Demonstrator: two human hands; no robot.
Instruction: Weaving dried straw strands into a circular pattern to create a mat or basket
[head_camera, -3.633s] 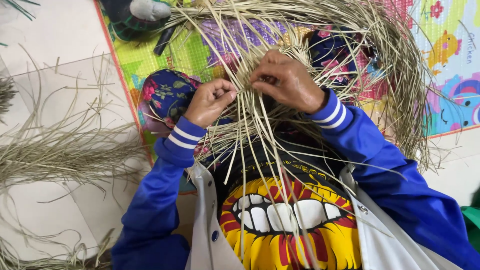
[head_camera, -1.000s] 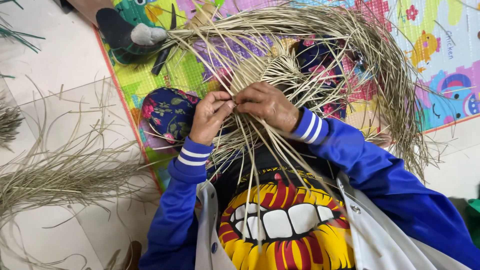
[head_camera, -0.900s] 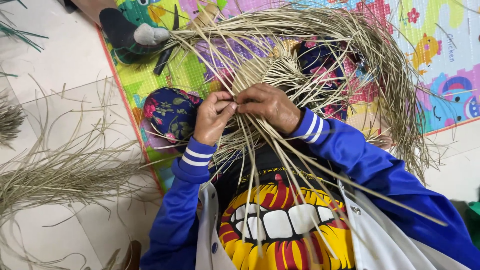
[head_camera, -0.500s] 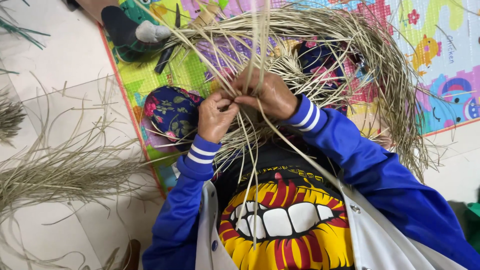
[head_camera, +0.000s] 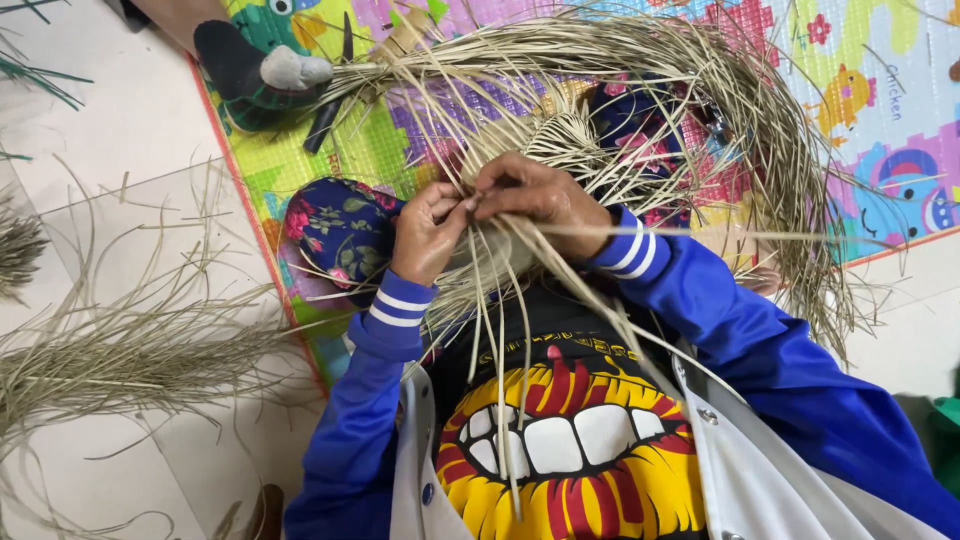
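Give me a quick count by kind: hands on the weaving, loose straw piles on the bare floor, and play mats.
Hands: 2, left hand and right hand
Loose straw piles: 1
Play mats: 1
Total: 4

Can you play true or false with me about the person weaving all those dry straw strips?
1. Both hands pinch the straw strips. True: the left hand and right hand meet at them.
2. The sleeves are red. False: the sleeves are blue with white stripes.
3. A colourful play mat lies underneath. True.
4. The loose straw pile sits on the mat. False: it lies on the pale floor.
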